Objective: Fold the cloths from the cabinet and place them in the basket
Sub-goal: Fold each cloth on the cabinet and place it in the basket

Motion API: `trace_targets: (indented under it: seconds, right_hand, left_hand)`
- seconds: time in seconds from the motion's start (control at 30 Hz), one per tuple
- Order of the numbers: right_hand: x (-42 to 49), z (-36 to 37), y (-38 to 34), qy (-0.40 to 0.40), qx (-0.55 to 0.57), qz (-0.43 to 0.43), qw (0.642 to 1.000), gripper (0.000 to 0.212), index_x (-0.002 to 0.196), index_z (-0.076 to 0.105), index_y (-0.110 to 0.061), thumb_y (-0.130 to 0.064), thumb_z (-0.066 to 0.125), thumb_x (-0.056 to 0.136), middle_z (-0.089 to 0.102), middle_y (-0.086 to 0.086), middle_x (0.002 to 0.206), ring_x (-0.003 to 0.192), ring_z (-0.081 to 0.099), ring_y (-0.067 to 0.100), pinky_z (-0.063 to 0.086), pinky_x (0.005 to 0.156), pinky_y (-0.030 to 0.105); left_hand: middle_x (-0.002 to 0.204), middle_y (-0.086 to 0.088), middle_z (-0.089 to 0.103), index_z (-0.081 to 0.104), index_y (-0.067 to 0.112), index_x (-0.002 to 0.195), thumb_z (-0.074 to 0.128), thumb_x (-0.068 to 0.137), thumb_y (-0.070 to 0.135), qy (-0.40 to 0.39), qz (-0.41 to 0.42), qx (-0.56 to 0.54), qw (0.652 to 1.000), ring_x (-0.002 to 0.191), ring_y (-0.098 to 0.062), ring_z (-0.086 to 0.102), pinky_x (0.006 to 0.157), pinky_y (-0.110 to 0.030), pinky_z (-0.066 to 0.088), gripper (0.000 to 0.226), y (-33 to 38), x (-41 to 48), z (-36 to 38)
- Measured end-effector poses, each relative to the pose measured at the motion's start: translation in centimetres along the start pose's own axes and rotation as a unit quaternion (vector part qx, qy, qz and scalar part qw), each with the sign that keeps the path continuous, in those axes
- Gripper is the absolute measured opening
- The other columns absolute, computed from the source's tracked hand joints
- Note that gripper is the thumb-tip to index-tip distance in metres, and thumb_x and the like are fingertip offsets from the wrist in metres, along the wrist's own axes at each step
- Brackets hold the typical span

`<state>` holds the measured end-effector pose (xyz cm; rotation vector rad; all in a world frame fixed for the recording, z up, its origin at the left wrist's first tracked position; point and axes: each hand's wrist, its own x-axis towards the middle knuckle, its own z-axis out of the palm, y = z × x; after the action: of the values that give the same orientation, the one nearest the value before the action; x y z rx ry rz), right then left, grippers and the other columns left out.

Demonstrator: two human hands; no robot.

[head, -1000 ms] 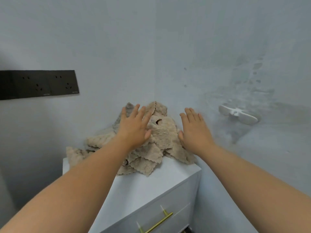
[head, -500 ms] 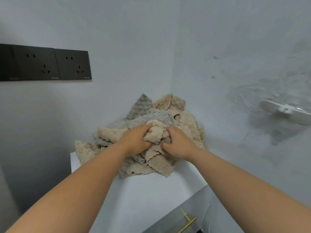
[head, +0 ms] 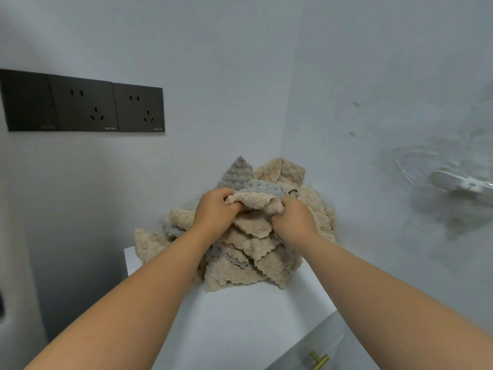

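On the white cabinet (head: pixel 234 324), a beige cloth (head: pixel 254 201) atop the pile (head: pixel 248 257) is gripped by curled left hand (head: pixel 216 212) and right hand (head: pixel 293 220).

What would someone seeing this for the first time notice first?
Most likely the heap of beige and grey cloths piled in the wall corner on the white cabinet top. At its crest, the left hand and right hand each grip one end of a beige cloth. The black wall sockets at upper left stand out too.
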<state>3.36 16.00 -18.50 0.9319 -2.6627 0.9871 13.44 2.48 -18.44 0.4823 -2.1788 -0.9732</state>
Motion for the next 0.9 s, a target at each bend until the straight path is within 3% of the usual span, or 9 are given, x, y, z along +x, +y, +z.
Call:
trace_targets:
  seconds: [0.1, 0.23, 0.3, 0.37, 0.53, 0.6, 0.73, 0.8, 0.9]
  right_hand:
    - [-0.3, -1.1, -0.8, 0.013, 0.019, -0.004, 1.000, 0.017, 0.073, 0.050, -0.013, 0.002, 0.053, 0.080, 0.053, 0.002, 0.072, 0.061, 0.051, 0.019, 0.035, 0.046, 0.026]
    - [-0.1, -2.4, -2.9, -0.004, 0.098, -0.002, 0.995, 0.034, 0.114, 0.054, -0.014, 0.000, 0.053, 0.082, 0.063, 0.007, 0.092, 0.068, 0.058, 0.022, 0.042, 0.052, 0.028]
    - [0.1, -2.8, -4.3, -0.014, 0.122, -0.007, 0.992, 0.035, 0.119, 0.059, -0.010, -0.004, 0.059, 0.085, 0.064, 0.005, 0.088, 0.065, 0.057, 0.018, 0.049, 0.055, 0.031]
    - [0.0, -3.2, -5.5, -0.029, 0.170, 0.003, 0.985, 0.025, 0.110, 0.066, -0.007, -0.009, 0.067, 0.085, 0.066, 0.005, 0.085, 0.070, 0.060, 0.017, 0.054, 0.072, 0.039]
    - [0.0, -4.1, -7.4, -0.089, 0.226, 0.013, 0.970, 0.026, 0.081, 0.067, -0.005, -0.030, 0.071, 0.084, 0.053, 0.001, 0.059, 0.045, 0.046, 0.009, 0.035, 0.044, 0.019]
    - [-0.1, -4.4, -7.8, -0.100, 0.233, 0.026, 0.967, 0.035, 0.063, 0.049, -0.014, -0.032, 0.065, 0.088, 0.038, -0.001, 0.050, 0.031, 0.032, 0.005, 0.024, 0.036, 0.017]
    - [-0.3, -5.2, -8.1, -0.084, 0.226, 0.031, 0.970, 0.038, 0.061, 0.043, -0.016, -0.029, 0.062, 0.091, 0.037, -0.003, 0.052, 0.038, 0.036, 0.007, 0.027, 0.037, 0.018]
    - [-0.5, -5.8, -8.1, -0.077, 0.236, 0.022, 0.968, 0.032, 0.063, 0.051, -0.016, -0.027, 0.061, 0.091, 0.046, -0.005, 0.051, 0.041, 0.043, 0.007, 0.033, 0.038, 0.017]
    - [-0.7, -6.9, -7.7, -0.072, 0.243, 0.007, 0.967, 0.036, 0.058, 0.049, -0.018, -0.026, 0.062, 0.091, 0.045, -0.013, 0.040, 0.035, 0.042, 0.002, 0.030, 0.038, 0.016]
  left_hand:
    - [0.071, -0.002, 0.062, 0.067, 0.013, 0.076, 0.061, 0.085, 0.007, -0.001, -0.012, -0.059, 0.998, 0.063, -0.015, 0.050, 0.056, -0.027, 0.038, 0.012, 1.4, 0.4, -0.6]
    - [0.063, 0.003, 0.054, 0.060, 0.017, 0.067, 0.060, 0.088, 0.009, 0.016, -0.023, -0.108, 0.994, 0.057, -0.010, 0.046, 0.049, -0.018, 0.034, 0.022, 2.7, 0.6, -1.8]
    - [0.060, 0.001, 0.049, 0.054, 0.016, 0.063, 0.060, 0.091, 0.017, 0.023, -0.037, -0.129, 0.991, 0.055, -0.012, 0.042, 0.046, -0.018, 0.031, 0.029, 2.9, 0.5, -2.5]
    - [0.061, -0.002, 0.051, 0.055, 0.012, 0.066, 0.059, 0.093, 0.023, 0.032, -0.055, -0.149, 0.987, 0.056, -0.015, 0.045, 0.047, -0.021, 0.032, 0.030, 2.7, 0.3, -3.0]
    - [0.061, -0.005, 0.049, 0.051, 0.010, 0.066, 0.053, 0.094, 0.037, 0.057, -0.072, -0.134, 0.987, 0.056, -0.018, 0.046, 0.054, -0.029, 0.032, 0.039, 2.5, 0.7, -5.7]
    - [0.063, -0.008, 0.047, 0.047, 0.009, 0.064, 0.050, 0.095, 0.042, 0.070, -0.076, -0.119, 0.988, 0.059, -0.020, 0.045, 0.057, -0.030, 0.032, 0.045, 2.8, 1.1, -6.5]
    - [0.069, -0.002, 0.061, 0.062, 0.010, 0.078, 0.058, 0.090, 0.044, 0.036, -0.066, -0.130, 0.989, 0.060, -0.017, 0.054, 0.058, -0.027, 0.040, 0.036, 4.0, 1.1, -7.1]
    - [0.092, 0.003, 0.065, 0.064, 0.017, 0.099, 0.068, 0.084, 0.038, -0.004, -0.047, -0.133, 0.990, 0.073, -0.013, 0.058, 0.066, -0.027, 0.046, 0.026, 4.8, 0.8, -7.2]
    - [0.115, 0.007, 0.051, 0.057, 0.016, 0.122, 0.077, 0.079, 0.020, -0.011, -0.037, -0.087, 0.995, 0.107, -0.013, 0.051, 0.090, -0.026, 0.041, 0.047, 5.9, 0.6, -7.0]
